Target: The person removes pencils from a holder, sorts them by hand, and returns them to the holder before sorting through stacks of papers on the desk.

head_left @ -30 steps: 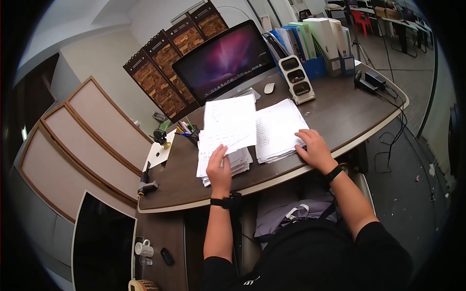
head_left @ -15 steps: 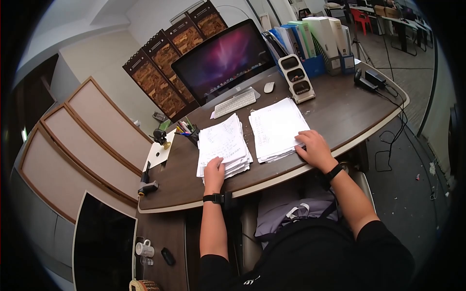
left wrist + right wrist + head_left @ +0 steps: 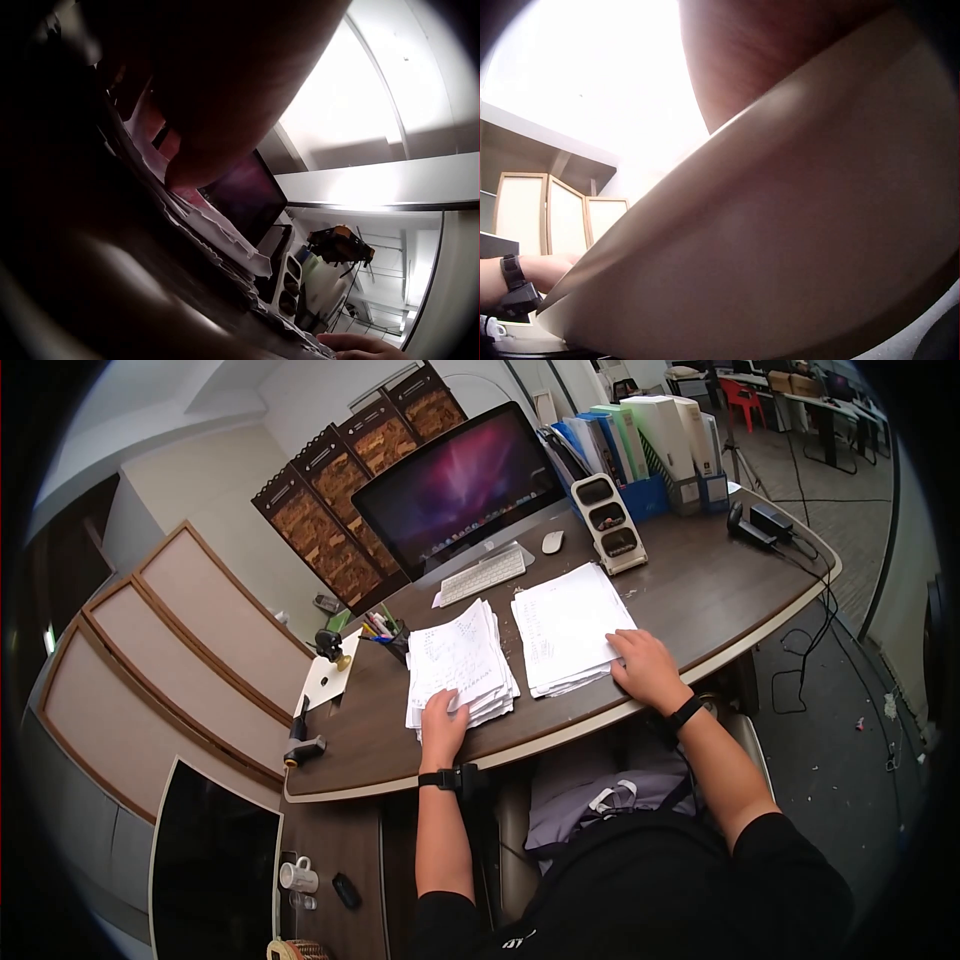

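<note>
Two stacks of white paper with writing lie side by side on the dark desk. My left hand (image 3: 443,730) rests on the near edge of the left stack (image 3: 458,652), fingers relaxed on the top sheet. The left wrist view shows the layered edges of that stack (image 3: 217,247) just under the thumb. My right hand (image 3: 648,668) lies at the lower right corner of the right stack (image 3: 568,628), its fingertips touching the paper. In the right wrist view the desk's edge hides the papers and the fingers.
Behind the stacks are a keyboard (image 3: 483,577), a mouse (image 3: 552,542) and a monitor (image 3: 465,490). A pen holder (image 3: 396,640) stands left of the left stack. A white three-slot holder (image 3: 609,525) and binders (image 3: 650,445) stand at the back right.
The sheet my left hand held up between the stacks a second ago now lies on the left stack. My left hand came down and left with it. My right hand has hardly moved.
</note>
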A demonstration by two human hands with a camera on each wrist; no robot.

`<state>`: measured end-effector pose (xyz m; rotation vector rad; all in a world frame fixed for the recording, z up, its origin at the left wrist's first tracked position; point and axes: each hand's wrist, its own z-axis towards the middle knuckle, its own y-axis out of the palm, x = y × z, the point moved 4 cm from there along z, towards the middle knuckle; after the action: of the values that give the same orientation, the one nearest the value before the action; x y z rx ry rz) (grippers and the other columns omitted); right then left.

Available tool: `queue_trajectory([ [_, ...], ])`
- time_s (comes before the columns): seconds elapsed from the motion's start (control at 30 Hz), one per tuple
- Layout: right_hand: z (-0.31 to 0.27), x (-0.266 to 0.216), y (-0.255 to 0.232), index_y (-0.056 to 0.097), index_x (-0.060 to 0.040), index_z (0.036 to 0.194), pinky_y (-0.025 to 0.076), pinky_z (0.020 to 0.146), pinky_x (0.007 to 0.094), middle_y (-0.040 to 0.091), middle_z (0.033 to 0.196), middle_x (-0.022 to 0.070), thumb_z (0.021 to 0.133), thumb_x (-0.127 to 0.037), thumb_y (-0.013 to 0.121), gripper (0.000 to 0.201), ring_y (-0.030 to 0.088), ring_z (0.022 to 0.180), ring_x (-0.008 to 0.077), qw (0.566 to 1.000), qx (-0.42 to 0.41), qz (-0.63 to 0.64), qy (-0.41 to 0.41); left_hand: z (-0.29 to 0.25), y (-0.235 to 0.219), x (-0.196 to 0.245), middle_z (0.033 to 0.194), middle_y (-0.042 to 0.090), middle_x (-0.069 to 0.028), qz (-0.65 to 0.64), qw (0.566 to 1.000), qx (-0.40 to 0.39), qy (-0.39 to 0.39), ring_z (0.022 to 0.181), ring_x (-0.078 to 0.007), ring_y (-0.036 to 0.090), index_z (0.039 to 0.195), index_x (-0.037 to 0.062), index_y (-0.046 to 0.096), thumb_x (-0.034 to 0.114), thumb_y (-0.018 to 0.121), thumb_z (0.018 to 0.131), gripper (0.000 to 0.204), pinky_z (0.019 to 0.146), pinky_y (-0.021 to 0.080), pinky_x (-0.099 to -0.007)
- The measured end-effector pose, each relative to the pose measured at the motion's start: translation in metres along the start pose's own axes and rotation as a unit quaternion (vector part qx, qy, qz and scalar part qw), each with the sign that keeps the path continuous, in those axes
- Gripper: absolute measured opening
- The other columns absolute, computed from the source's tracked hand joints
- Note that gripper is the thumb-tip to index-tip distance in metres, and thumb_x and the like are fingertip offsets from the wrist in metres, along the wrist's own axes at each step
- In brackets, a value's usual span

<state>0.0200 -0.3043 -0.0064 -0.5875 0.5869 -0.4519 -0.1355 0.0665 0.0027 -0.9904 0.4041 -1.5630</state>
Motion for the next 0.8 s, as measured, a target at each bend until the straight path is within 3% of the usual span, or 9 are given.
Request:
queue_trajectory([
  [0.17, -0.002, 0.004, 0.003, 0.071, -0.0059, 0.117, 0.05, 0.099, 0.0468, 0.071, 0.12, 0.0138, 0.091, -0.017, 0.066, 0.028, 0.063, 0.115, 0.0345, 1.0, 0.001, 0.013, 0.01, -0.021, -0.015, 0.032, 0.126, 0.067, -0.0223, 0.074, 0.993, 0.09, 0.013, 0.11, -0.0393, 0.066, 0.121, -0.0014, 0.069, 0.014, 0.073, 0.088, 0.037, 0.096, 0.054, -0.0456],
  [0.23, -0.001, 0.004, 0.001, 0.072, -0.0062, 0.11, 0.051, 0.094, 0.0471, 0.071, 0.115, 0.0122, 0.095, -0.017, 0.065, 0.02, 0.063, 0.11, 0.0345, 1.0, -0.004, 0.024, 0.012, -0.03, -0.025, 0.061, 0.118, 0.067, -0.0165, -0.031, 0.984, 0.125, -0.121, 0.101, -0.0278, 0.068, 0.121, 0.0016, 0.071, 0.009, 0.074, 0.086, 0.036, 0.089, 0.057, -0.0373],
  [0.27, 0.0, 0.004, 0.001, 0.072, -0.0062, 0.11, 0.051, 0.094, 0.0471, 0.071, 0.115, 0.0122, 0.095, -0.017, 0.065, 0.02, 0.063, 0.11, 0.0345, 1.0, -0.005, 0.024, 0.013, -0.032, -0.025, 0.077, 0.118, 0.067, -0.0165, -0.03, 0.984, 0.125, -0.122, 0.101, -0.0278, 0.068, 0.121, 0.0016, 0.071, 0.009, 0.074, 0.086, 0.036, 0.089, 0.057, -0.0373],
  [0.33, -0.001, 0.002, -0.003, 0.072, -0.0064, 0.104, 0.052, 0.091, 0.0465, 0.071, 0.111, 0.0114, 0.095, -0.016, 0.065, 0.015, 0.064, 0.107, 0.0345, 0.998, 0.031, 0.042, 0.017, -0.034, -0.013, 0.104, 0.113, 0.065, -0.0125, -0.082, 0.991, 0.067, -0.087, 0.095, -0.0196, 0.067, 0.122, 0.0042, 0.071, 0.006, 0.072, 0.089, 0.033, 0.079, 0.057, -0.0298],
  [0.4, -0.001, 0.0, -0.005, 0.072, -0.0068, 0.104, 0.052, 0.091, 0.0464, 0.071, 0.111, 0.0114, 0.095, -0.016, 0.065, 0.015, 0.064, 0.107, 0.0347, 0.999, 0.033, 0.04, 0.012, -0.029, 0.011, 0.132, 0.121, 0.063, -0.0124, -0.159, 0.986, 0.046, 0.031, 0.091, -0.02, 0.068, 0.122, 0.0051, 0.071, 0.006, 0.07, 0.092, 0.03, 0.075, 0.057, -0.0282],
  [0.47, 0.001, -0.001, -0.008, 0.072, -0.0071, 0.104, 0.053, 0.09, 0.0463, 0.071, 0.111, 0.0114, 0.095, -0.016, 0.066, 0.015, 0.064, 0.107, 0.0349, 0.998, 0.042, 0.035, 0.007, -0.021, 0.034, 0.158, 0.131, 0.061, -0.0136, -0.218, 0.975, -0.039, 0.025, 0.088, -0.021, 0.069, 0.127, 0.0063, 0.07, 0.005, 0.069, 0.094, 0.033, 0.075, 0.058, -0.0296],
  [0.57, 0.0, -0.003, -0.009, 0.073, -0.0087, 0.106, 0.053, 0.092, 0.0465, 0.07, 0.115, 0.0121, 0.095, -0.016, 0.065, 0.015, 0.064, 0.109, 0.0355, 0.998, 0.05, 0.046, 0.007, -0.004, 0.072, 0.176, 0.142, 0.058, -0.0161, -0.236, 0.965, -0.024, 0.108, 0.083, -0.0215, 0.07, 0.133, 0.0071, 0.067, 0.006, 0.068, 0.095, 0.038, 0.076, 0.059, -0.0314],
  [0.67, -0.001, -0.003, -0.009, 0.073, -0.0088, 0.108, 0.052, 0.096, 0.0461, 0.07, 0.12, 0.0134, 0.096, -0.018, 0.066, 0.017, 0.063, 0.113, 0.036, 0.997, 0.047, 0.057, 0.006, 0.003, 0.092, 0.178, 0.146, 0.056, -0.0179, -0.207, 0.975, -0.055, 0.059, 0.083, -0.0213, 0.071, 0.137, 0.0077, 0.065, 0.006, 0.067, 0.096, 0.042, 0.075, 0.058, -0.0318],
  [0.8, -0.002, -0.002, -0.007, 0.073, -0.0085, 0.11, 0.051, 0.099, 0.0455, 0.069, 0.124, 0.015, 0.096, -0.019, 0.066, 0.019, 0.062, 0.117, 0.0366, 0.998, 0.038, 0.056, 0.006, 0.006, 0.117, 0.153, 0.132, 0.067, -0.0174, -0.214, 0.976, -0.014, 0.042, 0.076, -0.0194, 0.071, 0.126, 0.0029, 0.069, 0.005, 0.064, 0.097, 0.03, 0.072, 0.058, -0.0305],
])
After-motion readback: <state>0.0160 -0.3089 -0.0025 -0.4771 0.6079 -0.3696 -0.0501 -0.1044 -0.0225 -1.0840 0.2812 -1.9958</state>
